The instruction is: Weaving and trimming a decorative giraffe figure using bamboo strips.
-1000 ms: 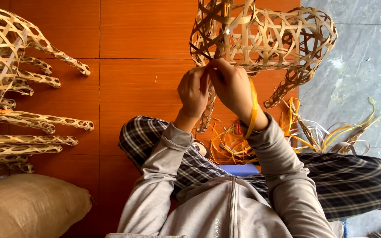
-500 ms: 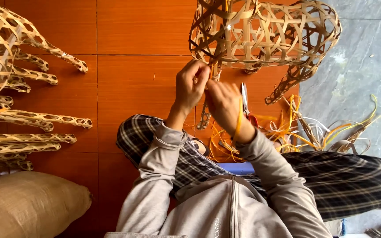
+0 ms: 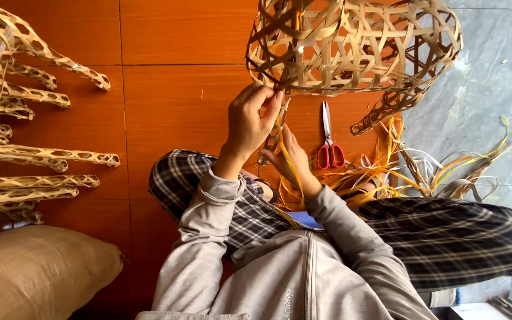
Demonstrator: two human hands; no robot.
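We count one woven frame [image 3: 357,44], one scissors [image 3: 329,142]. Left hand [image 3: 250,121] fingers pinch frame; right hand [image 3: 288,157] fingers closed on one strip [image 3: 288,160].

Scissors [image 3: 329,146] on orange floor [image 3: 179,35]

Your left hand [image 3: 250,121] pinches the open-weave frame [image 3: 351,44], made of flat, pale bamboo-like strips with a dry, matt, faintly fibrous look. Your right hand [image 3: 288,157] holds a yellow strip [image 3: 288,160] that is smoother and slightly shiny. The loose strips [image 3: 422,172] on the floor are the same split material (some yellow, some straw-coloured). The scissors [image 3: 329,142] have bright metal blades and glossy red plastic handles. Under you, the orange floor tiles [image 3: 179,101] look smooth with a soft sheen; the grey slab [image 3: 487,89] is polished, veined stone. Your trousers [image 3: 445,231] are checked woven cloth, your top [image 3: 291,284] soft matt jersey, and the sack [image 3: 37,272] coarse tan cloth.
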